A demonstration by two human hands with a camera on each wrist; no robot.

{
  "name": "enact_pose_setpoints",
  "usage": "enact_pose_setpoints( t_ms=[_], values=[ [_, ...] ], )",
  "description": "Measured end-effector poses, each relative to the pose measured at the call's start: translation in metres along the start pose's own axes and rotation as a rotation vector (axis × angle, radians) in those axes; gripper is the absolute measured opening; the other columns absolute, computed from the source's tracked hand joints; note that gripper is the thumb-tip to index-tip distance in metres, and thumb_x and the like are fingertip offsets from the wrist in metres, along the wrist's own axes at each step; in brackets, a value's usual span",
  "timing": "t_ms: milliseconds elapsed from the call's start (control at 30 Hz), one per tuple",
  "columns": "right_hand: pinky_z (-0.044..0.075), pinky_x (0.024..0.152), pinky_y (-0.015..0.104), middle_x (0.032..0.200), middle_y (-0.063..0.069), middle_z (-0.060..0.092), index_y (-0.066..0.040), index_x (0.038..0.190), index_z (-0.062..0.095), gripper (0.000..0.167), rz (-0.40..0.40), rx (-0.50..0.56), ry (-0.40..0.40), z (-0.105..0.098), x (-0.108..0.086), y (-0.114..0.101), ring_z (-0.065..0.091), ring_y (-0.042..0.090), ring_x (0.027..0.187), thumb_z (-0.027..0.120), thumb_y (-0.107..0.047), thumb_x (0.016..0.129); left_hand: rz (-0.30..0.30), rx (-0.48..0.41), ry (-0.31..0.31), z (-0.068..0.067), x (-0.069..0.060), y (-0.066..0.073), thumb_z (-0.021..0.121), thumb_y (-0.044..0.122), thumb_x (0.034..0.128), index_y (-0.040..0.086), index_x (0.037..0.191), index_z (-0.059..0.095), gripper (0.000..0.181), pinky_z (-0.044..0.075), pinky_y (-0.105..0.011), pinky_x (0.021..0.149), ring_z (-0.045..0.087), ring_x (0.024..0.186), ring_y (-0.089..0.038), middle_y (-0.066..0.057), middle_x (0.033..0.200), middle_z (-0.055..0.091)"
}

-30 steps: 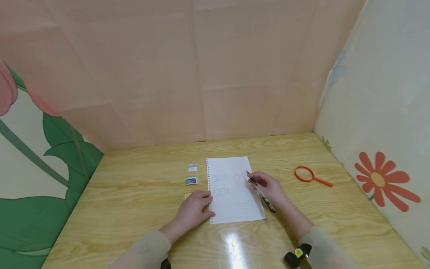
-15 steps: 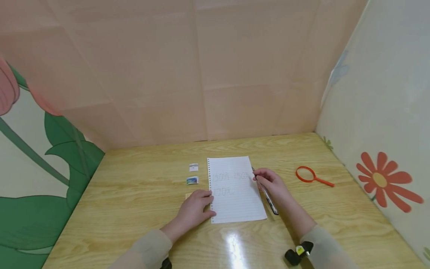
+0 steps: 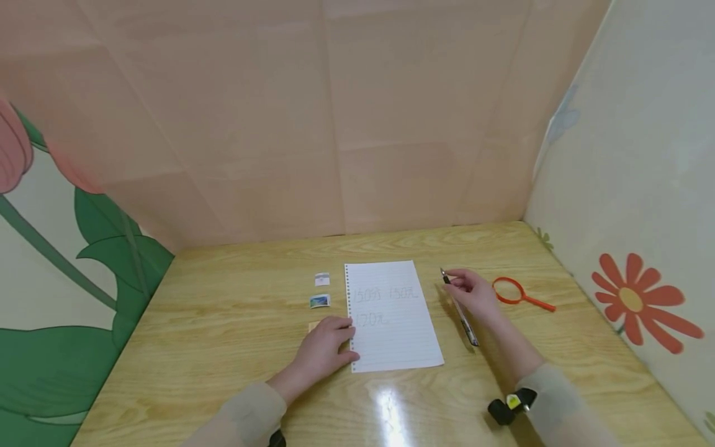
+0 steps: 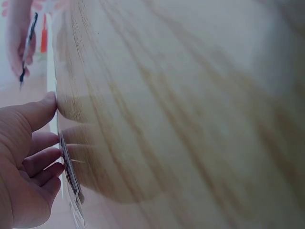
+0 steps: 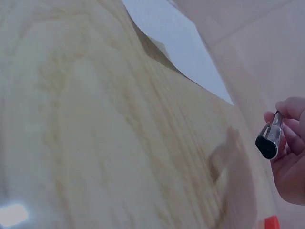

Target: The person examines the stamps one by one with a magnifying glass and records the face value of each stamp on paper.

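A lined sheet of paper with punched holes down its left side lies on the table, bearing handwritten figures in two rows. My left hand rests at its left edge, fingertips and thumb touching the margin. To the right of the sheet, my right hand pinches a pen near its tip, apart from the paper. In the right wrist view the dark end of the pen faces the camera. Two small stamp-like pieces, a pale one and a blue-green one, lie left of the sheet.
A red magnifying glass lies just right of my right hand. A tan piece is partly hidden behind my left hand. The wooden table meets a pinkish covering at the back and a flower-painted wall on the right.
My right hand has moved right with the pen, off the paper's right edge toward the magnifying glass. The second figure in the top row is now uncovered. My left hand stays in place.
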State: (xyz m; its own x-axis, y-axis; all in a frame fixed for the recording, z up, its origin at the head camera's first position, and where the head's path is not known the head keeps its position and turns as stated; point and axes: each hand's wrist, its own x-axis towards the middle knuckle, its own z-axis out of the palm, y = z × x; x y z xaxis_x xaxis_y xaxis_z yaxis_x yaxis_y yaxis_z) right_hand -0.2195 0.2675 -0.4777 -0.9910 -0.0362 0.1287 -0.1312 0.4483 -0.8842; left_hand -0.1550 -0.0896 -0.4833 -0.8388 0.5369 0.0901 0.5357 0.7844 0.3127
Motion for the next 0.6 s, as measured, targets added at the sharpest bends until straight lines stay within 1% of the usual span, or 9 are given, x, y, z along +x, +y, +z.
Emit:
enact_pose_setpoints(
  t_ms=[100, 167, 233, 367, 500, 600],
  values=[
    [0.047, 0.059, 0.020, 0.098, 0.016, 0.067, 0.001, 0.127, 0.063, 0.036, 0.032, -0.129, 0.043, -0.011, 0.003, 0.001, 0.056, 0.009, 0.076, 0.068, -0.014, 0.094, -0.003, 0.001, -0.005, 0.000, 0.000, 0.000, 0.077, 0.038, 0.0865, 0.005, 0.125, 0.068, 0.052, 0.045, -0.040, 0.103, 0.054, 0.122, -0.026, -0.009, 0.134, 0.060],
    [0.048, 0.061, 0.021, 0.100, 0.016, 0.067, -0.001, 0.127, 0.063, 0.036, 0.038, -0.180, 0.059, -0.015, 0.005, 0.003, 0.058, 0.013, 0.079, 0.068, -0.016, 0.094, -0.002, 0.002, -0.005, -0.001, 0.001, 0.000, 0.077, 0.038, 0.0865, 0.005, 0.126, 0.068, 0.052, 0.045, -0.039, 0.103, 0.054, 0.122, -0.026, -0.009, 0.134, 0.059],
    [0.048, 0.062, 0.021, 0.101, 0.017, 0.067, -0.001, 0.127, 0.063, 0.036, 0.038, -0.212, 0.074, -0.017, 0.006, 0.006, 0.058, 0.015, 0.080, 0.068, -0.016, 0.094, 0.000, 0.004, -0.005, -0.001, 0.001, 0.000, 0.077, 0.038, 0.0866, 0.005, 0.126, 0.068, 0.052, 0.045, -0.039, 0.103, 0.054, 0.122, -0.026, -0.009, 0.134, 0.059],
    [0.049, 0.062, 0.020, 0.097, 0.016, 0.067, 0.000, 0.124, 0.065, 0.035, 0.017, -0.249, 0.115, -0.017, 0.009, 0.015, 0.059, 0.014, 0.078, 0.071, -0.013, 0.092, 0.003, 0.006, 0.000, -0.001, 0.001, 0.000, 0.077, 0.038, 0.0861, 0.005, 0.125, 0.068, 0.052, 0.044, -0.039, 0.103, 0.054, 0.122, -0.026, -0.009, 0.134, 0.060],
    [0.047, 0.062, 0.020, 0.090, 0.012, 0.067, -0.001, 0.119, 0.067, 0.032, 0.000, -0.284, 0.143, -0.014, 0.010, 0.024, 0.059, 0.014, 0.076, 0.073, -0.012, 0.089, -0.002, 0.004, 0.001, 0.000, 0.000, 0.000, 0.077, 0.038, 0.0857, 0.006, 0.125, 0.068, 0.052, 0.044, -0.039, 0.103, 0.054, 0.122, -0.026, -0.009, 0.134, 0.060],
    [0.046, 0.063, 0.021, 0.086, 0.009, 0.066, -0.001, 0.116, 0.069, 0.030, -0.022, -0.320, 0.155, -0.011, 0.012, 0.029, 0.059, 0.015, 0.075, 0.074, -0.011, 0.088, -0.011, 0.000, -0.004, 0.000, 0.001, 0.000, 0.077, 0.039, 0.0857, 0.006, 0.125, 0.068, 0.052, 0.044, -0.040, 0.103, 0.054, 0.122, -0.025, -0.008, 0.134, 0.060]
  ],
)
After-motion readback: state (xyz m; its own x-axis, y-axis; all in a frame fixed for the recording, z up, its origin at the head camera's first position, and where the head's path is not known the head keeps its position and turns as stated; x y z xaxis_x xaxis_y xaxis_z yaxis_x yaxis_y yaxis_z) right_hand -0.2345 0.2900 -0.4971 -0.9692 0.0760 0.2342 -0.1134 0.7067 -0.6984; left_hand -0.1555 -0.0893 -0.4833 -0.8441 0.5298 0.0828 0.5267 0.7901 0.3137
